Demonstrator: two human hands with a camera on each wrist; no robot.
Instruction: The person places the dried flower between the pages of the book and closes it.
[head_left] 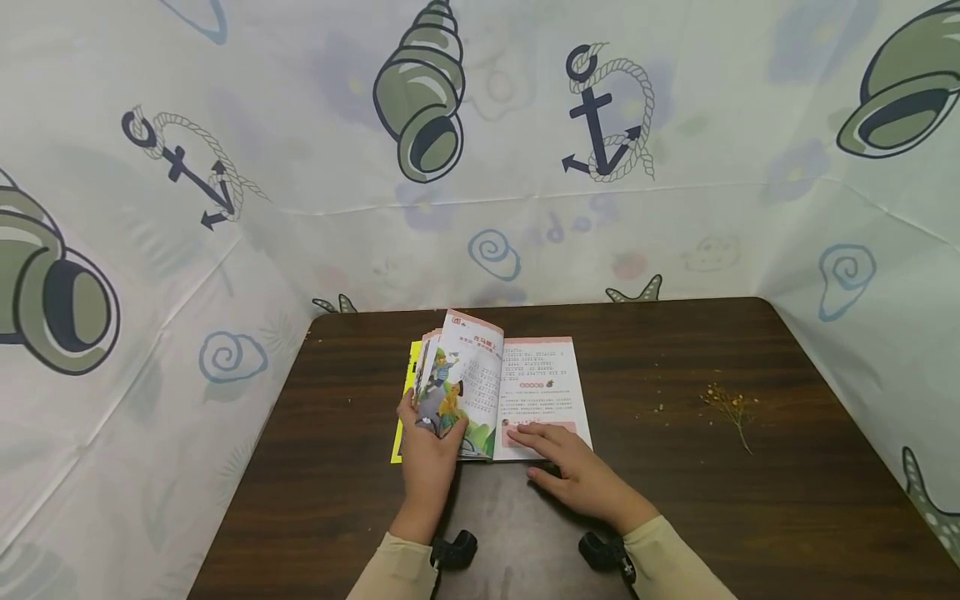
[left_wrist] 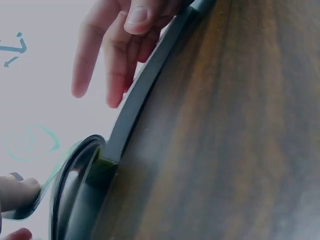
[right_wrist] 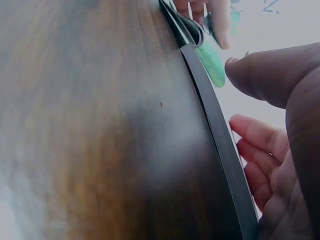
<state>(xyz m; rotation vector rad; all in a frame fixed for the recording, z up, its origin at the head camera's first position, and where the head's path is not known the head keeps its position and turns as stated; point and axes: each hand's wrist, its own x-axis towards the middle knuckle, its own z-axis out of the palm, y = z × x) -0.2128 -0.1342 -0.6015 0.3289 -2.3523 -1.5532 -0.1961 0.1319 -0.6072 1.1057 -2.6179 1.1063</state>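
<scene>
An open book [head_left: 547, 392] lies on the brown wooden table, a yellow cover edge [head_left: 397, 446] showing at its left. My left hand [head_left: 431, 458] grips the raised left-hand pages, thumb over the illustrated page [head_left: 480, 375] and fingers behind. That page bears coloured figures and printed text. Over the lower part of the right-hand page, my right hand [head_left: 577, 471] rests with fingers extended. In the left wrist view the left thumb [left_wrist: 17, 192] lies at the curved pages. The right wrist view shows the right hand [right_wrist: 275, 165] beside the book's thick bottom edge [right_wrist: 215, 130].
A small dried yellow flower sprig [head_left: 731, 408] lies on the table [head_left: 787, 492] to the right, with tiny crumbs around it. Patterned white fabric [head_left: 525, 108] with shells and anchors stands behind and at both sides. Each wrist carries a black camera [head_left: 453, 550].
</scene>
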